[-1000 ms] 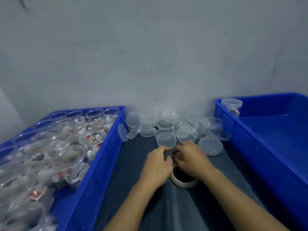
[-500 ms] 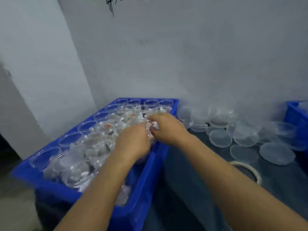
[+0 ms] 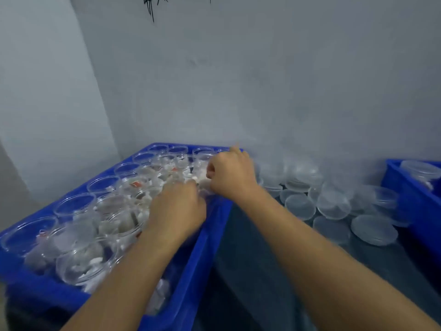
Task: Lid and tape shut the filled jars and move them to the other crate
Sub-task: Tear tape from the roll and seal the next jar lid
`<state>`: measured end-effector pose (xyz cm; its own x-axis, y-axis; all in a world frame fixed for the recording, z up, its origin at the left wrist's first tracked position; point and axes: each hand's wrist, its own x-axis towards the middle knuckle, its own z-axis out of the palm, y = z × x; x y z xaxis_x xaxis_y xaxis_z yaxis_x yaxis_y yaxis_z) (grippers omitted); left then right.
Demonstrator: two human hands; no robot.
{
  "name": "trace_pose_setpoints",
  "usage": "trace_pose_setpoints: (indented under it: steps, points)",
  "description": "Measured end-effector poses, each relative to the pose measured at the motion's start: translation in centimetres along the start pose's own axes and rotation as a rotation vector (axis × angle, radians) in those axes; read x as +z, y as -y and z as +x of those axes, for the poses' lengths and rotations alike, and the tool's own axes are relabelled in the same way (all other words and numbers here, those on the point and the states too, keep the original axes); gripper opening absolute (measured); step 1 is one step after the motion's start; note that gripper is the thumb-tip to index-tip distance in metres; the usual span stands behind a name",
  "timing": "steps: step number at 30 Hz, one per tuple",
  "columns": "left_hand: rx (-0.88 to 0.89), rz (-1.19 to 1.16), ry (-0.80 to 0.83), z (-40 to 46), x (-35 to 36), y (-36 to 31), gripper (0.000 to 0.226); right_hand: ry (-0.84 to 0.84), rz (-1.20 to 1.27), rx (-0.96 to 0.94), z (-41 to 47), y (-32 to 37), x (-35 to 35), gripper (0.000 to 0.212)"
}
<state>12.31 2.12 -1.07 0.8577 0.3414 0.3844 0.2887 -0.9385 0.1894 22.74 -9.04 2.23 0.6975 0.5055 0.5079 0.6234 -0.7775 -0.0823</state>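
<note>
Grey wall [image 3: 262,80], dark table [image 3: 250,271]. Left crate [image 3: 191,283] full of open jars [image 3: 78,206], under both hands. Right hand [image 3: 231,175] fingers curled on jar; left hand [image 3: 176,209] grip unclear. Lids [image 3: 334,204] right of fingers; second crate [image 3: 410,199] beyond.

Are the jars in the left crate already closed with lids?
No. The jars in the left crate stand with open rims, unlidded.

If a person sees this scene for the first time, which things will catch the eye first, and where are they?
First, the big blue plastic crate at the left, packed with clear plastic jars that are open and filled. Both hands meet over its right side: the left hand nearer, the right hand farther back, among the jars. Then the heap of clear round plastic lids by the wall, between this crate and a second blue crate at the right edge.
</note>
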Motion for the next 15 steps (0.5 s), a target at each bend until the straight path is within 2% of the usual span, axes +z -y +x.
trace_pose_setpoints:
  steps: [4, 8, 10, 12, 15]
  points:
    - [0.07, -0.244, 0.04, -0.2, -1.6, -2.1, 0.021, -0.106, 0.113, -0.024, -0.8, -2.3, -4.4, 0.013]
    - [0.185, -0.444, -0.126, -1.8, -2.5, -5.1, 0.043, -0.151, 0.123, -0.126, -4.0, -6.0, -6.5, 0.011]
    - [0.232, -0.489, -0.127, -3.1, -2.0, -7.1, 0.053, -0.09, 0.03, -0.144, -6.4, -8.3, -6.6, 0.002]
    - [0.258, -0.535, -0.059, -4.1, -0.5, -9.3, 0.048, 0.016, -0.047, -0.116, -8.7, -10.1, -6.0, 0.011]
    - [0.232, -0.605, 0.029, -5.7, 3.0, -11.9, 0.041, 0.104, -0.076, -0.071, -12.1, -11.7, -4.1, 0.012]
